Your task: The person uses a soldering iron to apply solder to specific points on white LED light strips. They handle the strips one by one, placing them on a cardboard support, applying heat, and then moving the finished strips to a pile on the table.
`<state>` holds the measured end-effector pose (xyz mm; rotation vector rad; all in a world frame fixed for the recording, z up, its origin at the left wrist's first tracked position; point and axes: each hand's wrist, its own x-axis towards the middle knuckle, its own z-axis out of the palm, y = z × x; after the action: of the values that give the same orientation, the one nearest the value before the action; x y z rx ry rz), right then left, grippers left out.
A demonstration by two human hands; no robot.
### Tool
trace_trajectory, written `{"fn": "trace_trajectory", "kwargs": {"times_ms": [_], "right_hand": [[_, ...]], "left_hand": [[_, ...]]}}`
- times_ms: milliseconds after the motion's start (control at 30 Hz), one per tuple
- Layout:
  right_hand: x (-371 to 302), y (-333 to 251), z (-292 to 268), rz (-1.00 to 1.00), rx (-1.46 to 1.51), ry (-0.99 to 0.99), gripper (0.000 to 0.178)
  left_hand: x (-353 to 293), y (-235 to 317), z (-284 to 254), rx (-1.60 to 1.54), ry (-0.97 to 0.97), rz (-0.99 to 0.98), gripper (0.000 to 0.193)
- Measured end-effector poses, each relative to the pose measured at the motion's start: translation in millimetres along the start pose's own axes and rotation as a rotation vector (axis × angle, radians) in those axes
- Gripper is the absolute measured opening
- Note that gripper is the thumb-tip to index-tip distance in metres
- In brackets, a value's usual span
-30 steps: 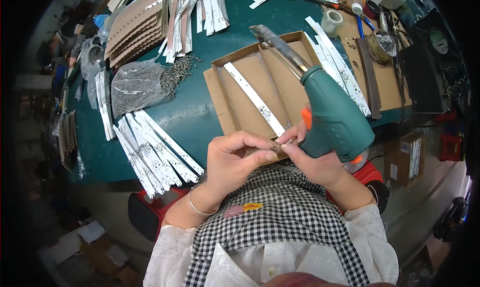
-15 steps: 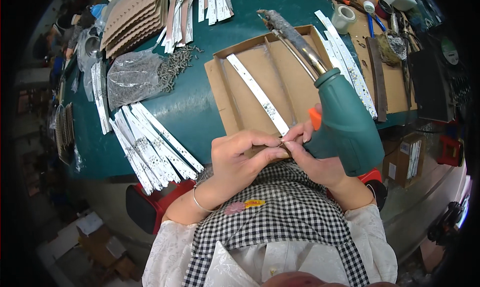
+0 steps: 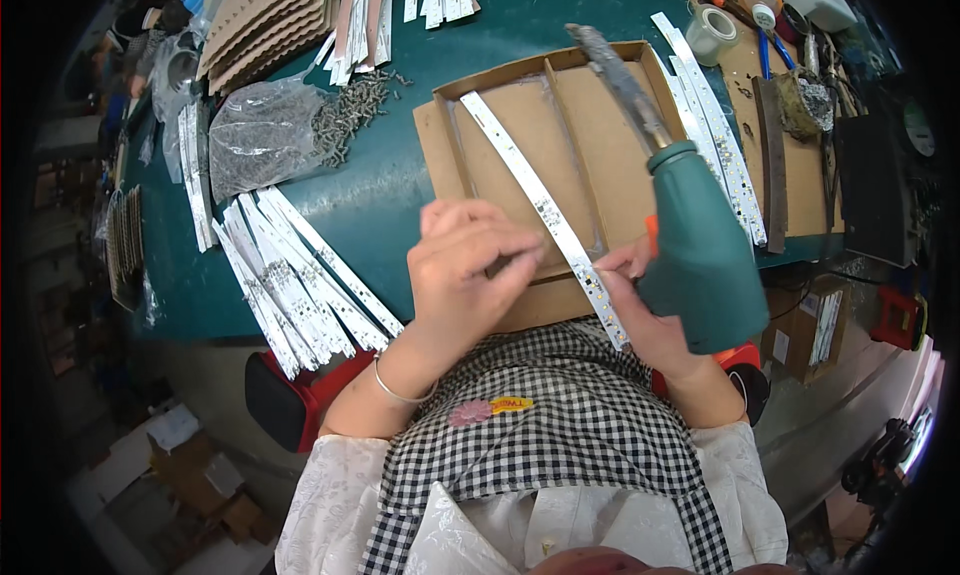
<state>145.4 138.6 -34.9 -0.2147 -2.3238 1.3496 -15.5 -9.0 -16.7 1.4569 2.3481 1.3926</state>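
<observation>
A green soldering gun [image 3: 708, 250] with an orange trigger rests in my right hand [image 3: 655, 320], its dark, crusted tip pointing up and away. The thumb and forefinger of that hand pinch at the edge of a white LED strip board [image 3: 545, 213]. The board slants across a shallow cardboard tray [image 3: 438, 155], its near end past the tray's front edge. Left of the board, my left hand [image 3: 465, 270] is raised with fingers curled and thumb close to the forefinger. Whether something small is between those fingertips I cannot make out.
White LED strips [image 3: 300, 285] fan out at the left table edge. Behind them lie a plastic bag [image 3: 262, 135] and loose screw-like parts [image 3: 350, 120]. More strips [image 3: 725, 155] lie right of the tray, near a tape roll [image 3: 712, 33]. Corrugated cardboard sheets [image 3: 265, 25] stand at the back left.
My left hand has moved up and left, away from my right hand. The strip board now extends closer to me, showing its near end. The soldering gun has shifted slightly right.
</observation>
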Motion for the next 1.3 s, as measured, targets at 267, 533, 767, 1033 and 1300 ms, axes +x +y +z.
{"fn": "trace_trajectory", "kwargs": {"times_ms": [267, 533, 767, 1033, 1300], "right_hand": [[-8, -13, -3, 0.263, 0.474, 0.250, 0.032], [-27, 13, -9, 0.203, 0.359, 0.023, 0.072], [-18, 0, -2, 0.353, 0.460, 0.170, 0.006], [-20, 1, 0, 0.380, 0.487, 0.168, 0.010], [-35, 12, 4, 0.419, 0.167, 0.036, 0.030]], "left_hand": [[7, -19, 13, 0.202, 0.039, -0.008, 0.017], [3, -29, 18, 0.194, 0.031, -0.075, 0.016], [5, -26, 18, 0.166, 0.018, -0.108, 0.016], [4, -28, 18, 0.199, 0.006, -0.065, 0.017], [5, -28, 18, 0.210, -0.001, -0.057, 0.018]]}}
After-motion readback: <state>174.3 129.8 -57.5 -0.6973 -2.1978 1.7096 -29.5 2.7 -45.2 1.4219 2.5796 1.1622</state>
